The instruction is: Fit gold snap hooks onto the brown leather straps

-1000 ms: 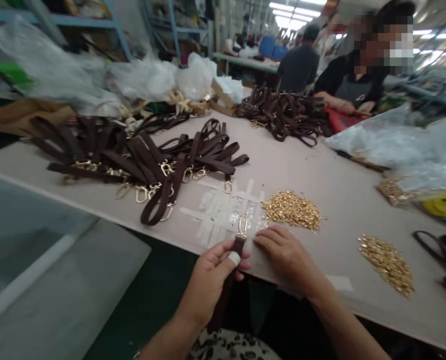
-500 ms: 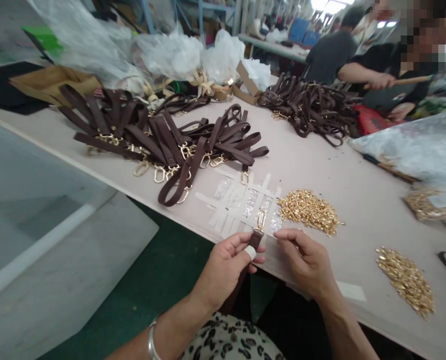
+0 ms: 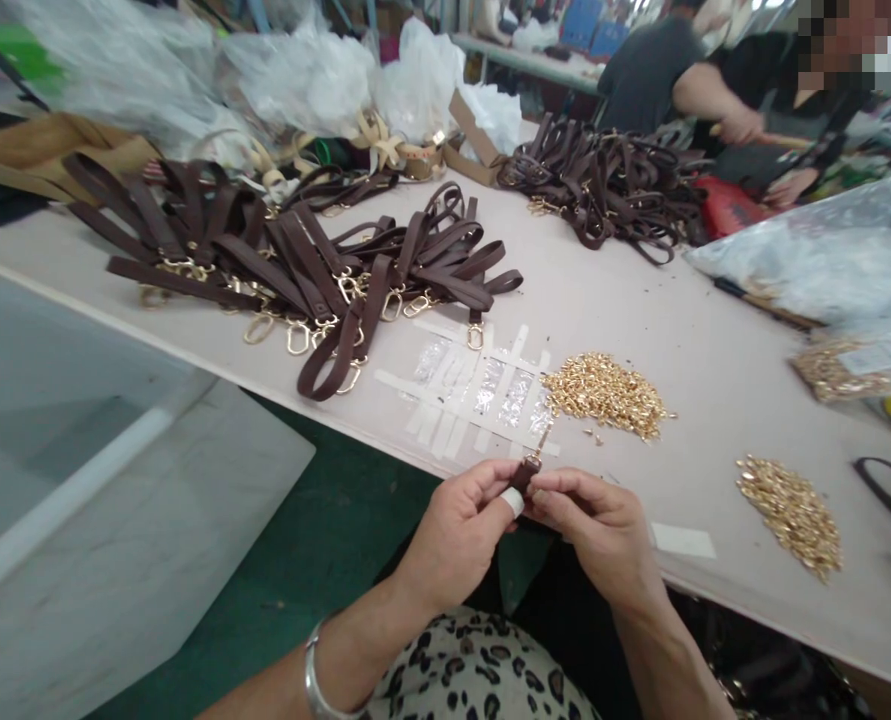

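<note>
My left hand [image 3: 456, 530], a white wrap on its thumb, pinches the end of a dark brown leather strap [image 3: 524, 473] just above the table's front edge. From that end a gold ring [image 3: 544, 440] points up, seen nearly edge-on. The fingertips of my right hand [image 3: 602, 525] are pressed together against the strap's right side; whatever they pinch is hidden or too small to make out. Beyond my hands lies a heap of small gold metal pieces [image 3: 602, 392], with a second gold heap [image 3: 790, 515] farther right.
Brown straps with gold rings [image 3: 325, 265] are piled at left, more straps [image 3: 602, 185] at the back. Tape strips [image 3: 445, 400] cover part of the table. Plastic bags [image 3: 827, 270] lie at right. Across the table, a person's hand [image 3: 741, 122] grips a wooden handle.
My right hand has moved left from beside the gold heap to the strap end. The strap has turned, so its ring now shows edge-on. The view has shifted slightly.
</note>
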{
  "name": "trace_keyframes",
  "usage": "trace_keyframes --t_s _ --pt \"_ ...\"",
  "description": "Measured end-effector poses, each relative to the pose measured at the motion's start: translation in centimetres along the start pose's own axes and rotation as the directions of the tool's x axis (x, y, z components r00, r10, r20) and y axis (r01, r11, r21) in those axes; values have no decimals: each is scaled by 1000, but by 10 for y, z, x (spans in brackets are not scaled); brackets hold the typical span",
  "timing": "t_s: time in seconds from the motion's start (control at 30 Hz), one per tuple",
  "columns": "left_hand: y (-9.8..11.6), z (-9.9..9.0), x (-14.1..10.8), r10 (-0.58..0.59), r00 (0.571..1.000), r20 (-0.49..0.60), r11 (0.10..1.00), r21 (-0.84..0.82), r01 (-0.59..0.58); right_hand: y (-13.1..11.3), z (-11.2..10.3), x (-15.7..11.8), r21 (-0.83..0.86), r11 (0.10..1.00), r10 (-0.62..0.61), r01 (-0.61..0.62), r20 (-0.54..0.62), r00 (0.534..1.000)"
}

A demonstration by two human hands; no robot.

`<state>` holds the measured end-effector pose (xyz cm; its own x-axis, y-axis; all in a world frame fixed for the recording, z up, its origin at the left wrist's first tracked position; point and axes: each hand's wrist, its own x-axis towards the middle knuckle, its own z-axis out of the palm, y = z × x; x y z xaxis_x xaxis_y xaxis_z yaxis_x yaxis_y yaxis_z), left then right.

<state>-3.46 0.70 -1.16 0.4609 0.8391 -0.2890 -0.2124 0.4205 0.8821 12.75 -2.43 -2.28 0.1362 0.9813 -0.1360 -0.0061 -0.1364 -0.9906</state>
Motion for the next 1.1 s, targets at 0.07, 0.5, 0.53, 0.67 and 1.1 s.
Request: trace_keyframes --t_s 0.07,0.5,0.53,0.67,1.1 --pt "-1 1 -1 -7 1000 -1 1000 24 7 1 0 -1 13 1000 11 -11 10 1000" --pt "-6 1 2 -19 999 46 999 34 18 7 0 -5 -283 905 -322 319 37 946" --pt "-6 1 1 -8 999 46 999 50 6 6 0 -5 -286 902 -326 322 37 945" --pt "-5 0 -4 92 995 29 966 238 -96 2 1 -7 -243 933 -270 266 17 963" --pt "-15 3 -2 219 976 -8 823 539 -180 4 7 -21 105 989 -84 102 -164 983"
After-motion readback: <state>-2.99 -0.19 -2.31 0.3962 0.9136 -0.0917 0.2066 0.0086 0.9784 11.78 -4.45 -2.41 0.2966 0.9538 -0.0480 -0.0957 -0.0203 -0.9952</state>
